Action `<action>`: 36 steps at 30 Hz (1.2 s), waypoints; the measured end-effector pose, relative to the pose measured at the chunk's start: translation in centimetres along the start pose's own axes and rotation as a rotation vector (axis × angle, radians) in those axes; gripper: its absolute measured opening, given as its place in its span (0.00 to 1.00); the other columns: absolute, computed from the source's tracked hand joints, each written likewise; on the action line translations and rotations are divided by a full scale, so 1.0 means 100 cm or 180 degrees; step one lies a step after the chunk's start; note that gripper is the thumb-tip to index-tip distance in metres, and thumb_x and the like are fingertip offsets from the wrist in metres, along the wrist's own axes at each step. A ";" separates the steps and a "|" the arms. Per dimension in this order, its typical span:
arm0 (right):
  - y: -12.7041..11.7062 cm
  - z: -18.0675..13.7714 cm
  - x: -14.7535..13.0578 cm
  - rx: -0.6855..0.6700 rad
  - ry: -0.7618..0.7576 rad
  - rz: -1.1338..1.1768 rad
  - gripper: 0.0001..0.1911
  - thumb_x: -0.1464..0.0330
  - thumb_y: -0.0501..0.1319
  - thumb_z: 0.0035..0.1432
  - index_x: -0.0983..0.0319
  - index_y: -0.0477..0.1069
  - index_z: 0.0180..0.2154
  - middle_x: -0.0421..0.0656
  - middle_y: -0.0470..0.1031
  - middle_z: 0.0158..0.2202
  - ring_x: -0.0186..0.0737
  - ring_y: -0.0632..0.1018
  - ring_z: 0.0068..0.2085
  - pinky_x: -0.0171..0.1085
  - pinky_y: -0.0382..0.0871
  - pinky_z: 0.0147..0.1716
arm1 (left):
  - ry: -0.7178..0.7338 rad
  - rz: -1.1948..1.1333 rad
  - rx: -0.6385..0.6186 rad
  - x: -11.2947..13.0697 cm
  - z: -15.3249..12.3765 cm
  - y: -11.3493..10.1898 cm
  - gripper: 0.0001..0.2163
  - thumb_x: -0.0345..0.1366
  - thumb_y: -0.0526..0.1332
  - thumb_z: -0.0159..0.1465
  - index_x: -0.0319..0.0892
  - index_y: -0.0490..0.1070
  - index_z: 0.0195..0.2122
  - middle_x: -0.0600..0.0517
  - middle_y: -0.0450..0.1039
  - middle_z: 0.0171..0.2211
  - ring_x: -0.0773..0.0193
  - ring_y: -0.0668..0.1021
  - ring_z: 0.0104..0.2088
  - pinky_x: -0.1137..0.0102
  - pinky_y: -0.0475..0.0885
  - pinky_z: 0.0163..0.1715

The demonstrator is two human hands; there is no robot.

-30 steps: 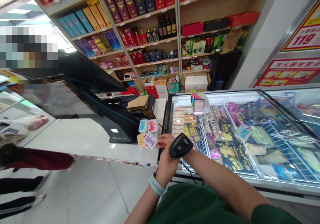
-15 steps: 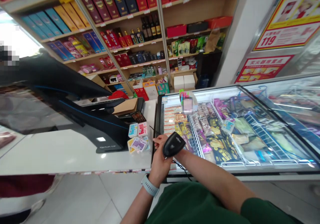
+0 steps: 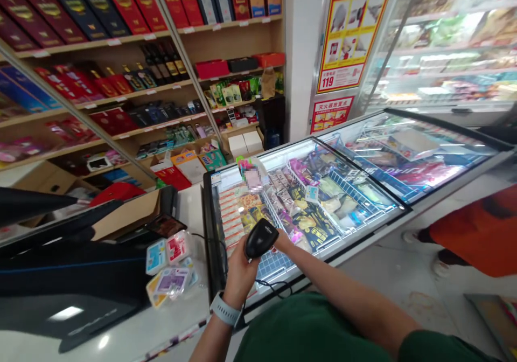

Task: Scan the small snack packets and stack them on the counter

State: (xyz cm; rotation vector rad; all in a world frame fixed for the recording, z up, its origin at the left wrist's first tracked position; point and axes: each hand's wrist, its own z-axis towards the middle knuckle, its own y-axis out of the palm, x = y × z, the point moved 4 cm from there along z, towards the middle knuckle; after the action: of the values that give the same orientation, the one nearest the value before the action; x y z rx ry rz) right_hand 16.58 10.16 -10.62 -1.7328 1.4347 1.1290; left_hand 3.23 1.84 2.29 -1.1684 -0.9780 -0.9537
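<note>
A black handheld barcode scanner [image 3: 262, 238] is held up in front of me over the near edge of the glass-topped freezer [image 3: 355, 243]. My left hand [image 3: 240, 273], a pale watch on its wrist, is closed around the scanner's grip. Reaching in from the right, my right hand [image 3: 283, 241] is at the scanner's far side; its fingers are hidden behind the scanner. A black cable hangs below the scanner. On the white counter to the left lies a pile of small clear-wrapped packs [image 3: 172, 265] with coloured labels.
A dark checkout machine [image 3: 72, 281] and an open cardboard box [image 3: 129, 216] stand at the left. Packaged food fills wire baskets under the freezer glass. Shelves of boxed bottles [image 3: 133, 33] line the back. A person in orange clothing [image 3: 476, 232] is at the right.
My view has turned to the right, bringing more of the freezer and the person in orange into sight. The scanner stays in my left hand; my right hand stays beside it.
</note>
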 end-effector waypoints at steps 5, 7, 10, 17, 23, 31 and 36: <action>-0.047 -0.014 0.020 0.0406 -0.0029 -0.0360 0.13 0.75 0.64 0.48 0.61 0.67 0.16 0.35 0.67 0.12 0.29 0.68 0.14 0.27 0.60 0.16 | 0.0096 0.0168 -0.0181 0.005 0.011 0.024 0.21 0.27 0.63 0.53 0.41 0.72 0.50 0.47 0.79 0.46 0.53 0.79 0.49 0.57 0.73 0.54; -0.062 -0.022 0.023 0.0480 -0.0065 -0.0309 0.09 0.74 0.64 0.47 0.61 0.68 0.19 0.34 0.69 0.13 0.29 0.69 0.15 0.26 0.60 0.16 | 0.0139 0.0204 -0.0288 0.006 0.013 0.032 0.21 0.26 0.62 0.53 0.41 0.72 0.50 0.48 0.79 0.45 0.54 0.80 0.48 0.58 0.74 0.52; -0.085 -0.044 0.018 0.0705 -0.0092 -0.0368 0.03 0.72 0.63 0.49 0.60 0.71 0.25 0.34 0.72 0.17 0.31 0.72 0.19 0.27 0.63 0.19 | 0.0177 0.0227 -0.0428 0.006 0.016 0.041 0.21 0.25 0.61 0.53 0.42 0.72 0.50 0.49 0.79 0.45 0.55 0.79 0.48 0.60 0.75 0.51; -0.109 -0.150 -0.066 0.1665 -0.1746 -0.1175 0.14 0.66 0.61 0.59 0.57 0.77 0.46 0.42 0.79 0.31 0.39 0.77 0.30 0.36 0.71 0.38 | 0.0189 0.0240 -0.0473 0.008 0.024 0.048 0.21 0.25 0.61 0.53 0.42 0.72 0.49 0.48 0.79 0.45 0.54 0.80 0.48 0.59 0.74 0.51; -0.078 -0.171 -0.097 0.0773 -0.2133 -0.1409 0.18 0.65 0.60 0.60 0.54 0.76 0.52 0.46 0.82 0.43 0.44 0.80 0.39 0.39 0.71 0.44 | 0.0222 0.0180 -0.0593 0.017 0.035 0.062 0.20 0.25 0.61 0.53 0.41 0.72 0.48 0.48 0.80 0.43 0.54 0.81 0.45 0.59 0.75 0.49; -0.145 -0.085 -0.046 0.1798 -0.1150 -0.1296 0.11 0.65 0.57 0.62 0.58 0.78 0.38 0.40 0.75 0.23 0.39 0.73 0.25 0.35 0.65 0.30 | 0.0135 0.0335 -0.0534 0.004 0.039 0.062 0.21 0.30 0.63 0.55 0.41 0.71 0.51 0.45 0.79 0.47 0.51 0.79 0.51 0.56 0.73 0.54; -0.174 -0.021 -0.005 0.1761 -0.0430 -0.2526 0.11 0.70 0.55 0.62 0.61 0.76 0.39 0.44 0.79 0.37 0.40 0.77 0.38 0.35 0.66 0.41 | -0.0055 0.0327 -0.0416 -0.009 0.038 0.051 0.23 0.35 0.64 0.54 0.40 0.72 0.52 0.44 0.79 0.47 0.48 0.79 0.52 0.53 0.72 0.55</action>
State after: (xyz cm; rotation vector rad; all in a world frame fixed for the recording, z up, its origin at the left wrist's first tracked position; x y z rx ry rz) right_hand 34.00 12.45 -10.25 -1.5397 0.7353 0.3604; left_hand 7.37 6.36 0.43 -1.3255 -0.8709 -0.9375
